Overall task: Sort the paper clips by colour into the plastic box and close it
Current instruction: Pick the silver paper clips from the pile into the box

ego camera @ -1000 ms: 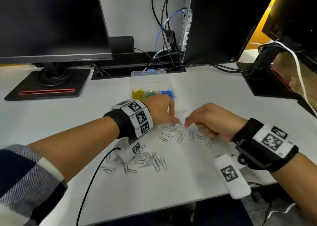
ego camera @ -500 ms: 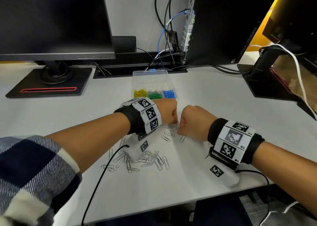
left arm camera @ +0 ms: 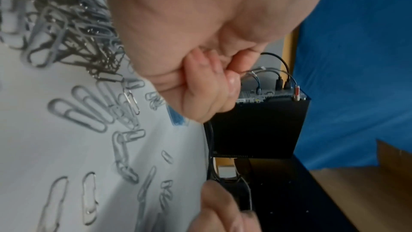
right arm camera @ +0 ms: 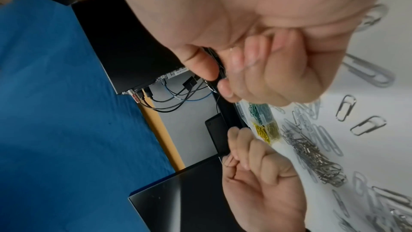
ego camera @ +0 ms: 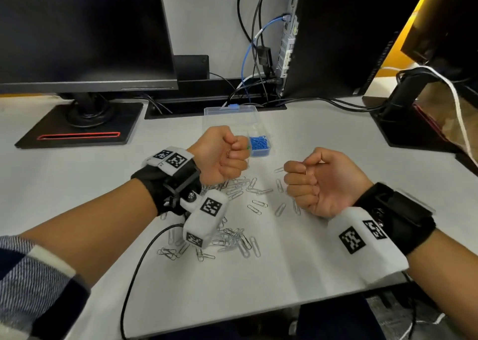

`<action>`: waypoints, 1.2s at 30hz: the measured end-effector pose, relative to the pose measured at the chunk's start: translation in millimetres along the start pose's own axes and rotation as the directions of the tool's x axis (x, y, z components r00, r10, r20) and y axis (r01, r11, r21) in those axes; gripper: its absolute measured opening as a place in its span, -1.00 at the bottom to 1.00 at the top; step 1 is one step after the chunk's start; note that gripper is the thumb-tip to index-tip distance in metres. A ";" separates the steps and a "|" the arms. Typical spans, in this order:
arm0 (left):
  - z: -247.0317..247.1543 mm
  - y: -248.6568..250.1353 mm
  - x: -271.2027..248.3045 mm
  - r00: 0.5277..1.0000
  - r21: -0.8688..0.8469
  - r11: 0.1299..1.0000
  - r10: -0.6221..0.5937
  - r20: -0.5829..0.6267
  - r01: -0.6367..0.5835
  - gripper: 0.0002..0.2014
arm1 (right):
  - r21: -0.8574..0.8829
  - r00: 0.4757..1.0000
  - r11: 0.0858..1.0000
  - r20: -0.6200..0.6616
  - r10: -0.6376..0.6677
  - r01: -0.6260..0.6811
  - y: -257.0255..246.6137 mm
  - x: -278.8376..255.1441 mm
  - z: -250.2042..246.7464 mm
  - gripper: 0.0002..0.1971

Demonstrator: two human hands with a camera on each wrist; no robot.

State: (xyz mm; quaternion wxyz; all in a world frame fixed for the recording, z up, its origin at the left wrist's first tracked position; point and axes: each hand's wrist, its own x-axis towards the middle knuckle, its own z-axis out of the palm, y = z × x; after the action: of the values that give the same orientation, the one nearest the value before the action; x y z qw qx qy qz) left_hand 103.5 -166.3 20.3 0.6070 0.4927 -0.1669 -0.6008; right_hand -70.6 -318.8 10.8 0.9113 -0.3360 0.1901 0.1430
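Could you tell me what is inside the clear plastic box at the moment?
The plastic box holds blue clips in the head view; the right wrist view shows green clips and yellow clips in their own compartments. The left hand covers most of those in the head view.

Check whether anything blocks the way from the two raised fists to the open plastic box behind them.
Nothing visible does. The plastic box stands open just beyond the left hand, lid back. Between the right hand and the box there are only loose silver clips lying flat on the table.
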 end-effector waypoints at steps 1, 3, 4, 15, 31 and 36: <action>-0.3 -0.2 -2.6 1.000 -0.068 0.998 0.008 0.019 -0.006 -0.91 | 0.017 1.000 1.000 0.014 -0.007 0.007 1.1 0.5 -3.5 -0.87; 1.1 -0.1 -6.6 1.000 -0.166 0.986 0.013 0.024 -0.009 -0.92 | 0.025 1.000 1.000 0.026 -0.012 0.012 3.3 2.8 -6.3 -0.80; 1.3 0.1 -7.3 1.000 -0.199 0.980 0.010 0.011 -0.007 -0.92 | 0.026 1.000 1.000 0.017 -0.009 0.008 4.2 4.2 -6.3 -0.77; -6.0 9.0 -18.1 0.936 0.590 0.800 0.114 -0.332 0.112 -0.73 | -0.927 0.892 0.329 -0.294 -0.343 -0.179 14.1 16.4 40.4 -0.78; -16.3 4.2 -24.2 0.936 0.952 -0.123 0.257 -0.242 0.280 -0.73 | -0.897 0.920 -0.349 -0.134 -0.368 -0.270 40.6 29.2 50.8 -0.83; -17.1 -0.8 -16.9 0.937 0.942 -0.176 0.258 -0.235 0.285 -0.70 | -0.869 0.932 -0.434 -0.078 -0.355 -0.238 42.1 27.6 49.4 -0.87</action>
State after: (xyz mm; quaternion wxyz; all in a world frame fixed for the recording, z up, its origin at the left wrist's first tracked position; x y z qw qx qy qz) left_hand 112.9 -144.3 18.3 0.0197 0.8776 -0.4508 -0.1621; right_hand -50.1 -251.3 9.7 0.1488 -0.9748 0.1149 0.1204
